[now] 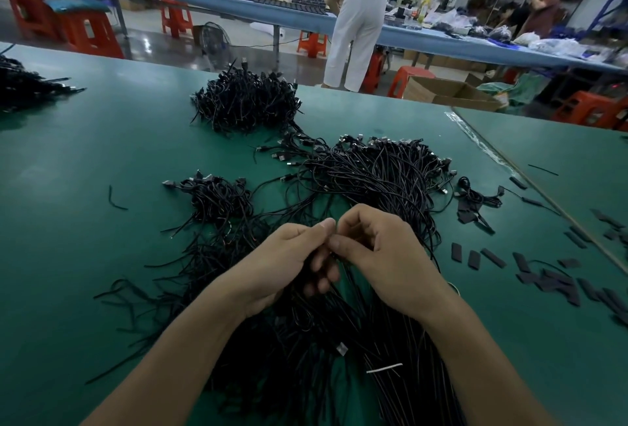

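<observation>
Right of the grip (331, 238), short black sleeve pieces (557, 284) lie scattered on the green surface (102, 160). Far beyond it sits a tangled cable heap (246, 102); behind that stand orange stools (86, 33) and a cardboard box (445, 92).

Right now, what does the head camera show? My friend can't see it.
The left hand and the right hand meet fingertip to fingertip, pinching thin black cables over a big tangled heap of them on a green table. Small flat black pieces lie to the right.
</observation>
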Available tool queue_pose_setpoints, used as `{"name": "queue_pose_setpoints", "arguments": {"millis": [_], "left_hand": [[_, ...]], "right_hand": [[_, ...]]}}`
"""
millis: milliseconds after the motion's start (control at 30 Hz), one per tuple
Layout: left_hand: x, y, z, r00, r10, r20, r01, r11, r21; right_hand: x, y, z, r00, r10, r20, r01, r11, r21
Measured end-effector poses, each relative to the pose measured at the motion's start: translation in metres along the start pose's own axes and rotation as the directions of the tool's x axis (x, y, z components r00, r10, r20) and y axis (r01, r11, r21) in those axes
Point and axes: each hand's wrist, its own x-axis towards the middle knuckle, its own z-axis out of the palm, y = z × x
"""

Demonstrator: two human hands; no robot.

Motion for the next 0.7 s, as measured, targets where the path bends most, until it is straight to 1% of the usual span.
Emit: {"name": "queue_pose_setpoints", "arguments": {"millis": [67,200,267,333,400,433,500,533,600,700], "left_hand": [[0.003,-0.003,0.006,0.996,0.021,-0.082,-0.02,1.0,0.013],[0.006,-0.005,0.013,0.962,0.1,-0.254,-0.098,0.995,0.018],[0.005,-0.004,0.014,0.942,0.141,-0.305,-0.127,0.99,0.065],[0.005,-0.002,0.012,0.93,0.168,-0.327,-0.142,0.985,0.102],[0.005,0.001,0.01,0.942,0.135,-0.306,-0.127,0.991,0.045],[0.005,0.002,0.009,0.956,0.082,-0.283,-0.094,0.995,-0.027],[0.002,0.005,0.007,0.984,-0.058,-0.167,0.021,0.975,-0.219],[-0.001,0.006,0.007,0.991,-0.098,-0.092,0.067,0.954,-0.292],[-0.005,0.004,0.006,0.993,-0.117,0.002,0.112,0.941,-0.321],[-0.005,-0.003,0.004,0.991,-0.129,0.038,0.135,0.96,-0.246]], "right_hand": [[-0.002,-0.001,0.002,1.0,-0.016,-0.015,0.015,1.0,-0.023],[-0.004,-0.004,0.008,0.988,-0.054,-0.143,0.043,0.996,-0.078],[-0.004,-0.006,0.01,0.981,-0.08,-0.175,0.067,0.995,-0.079],[-0.004,-0.008,0.013,0.975,-0.109,-0.192,0.097,0.993,-0.071],[-0.004,-0.011,0.017,0.973,-0.135,-0.189,0.124,0.99,-0.065],[-0.004,-0.012,0.018,0.972,-0.142,-0.187,0.134,0.989,-0.058],[-0.004,-0.014,0.022,0.967,-0.165,-0.196,0.159,0.986,-0.048],[-0.004,-0.015,0.023,0.962,-0.179,-0.208,0.173,0.984,-0.047],[-0.003,-0.016,0.025,0.952,-0.195,-0.235,0.187,0.981,-0.056],[-0.001,-0.016,0.026,0.948,-0.176,-0.266,0.165,0.984,-0.062]]}}
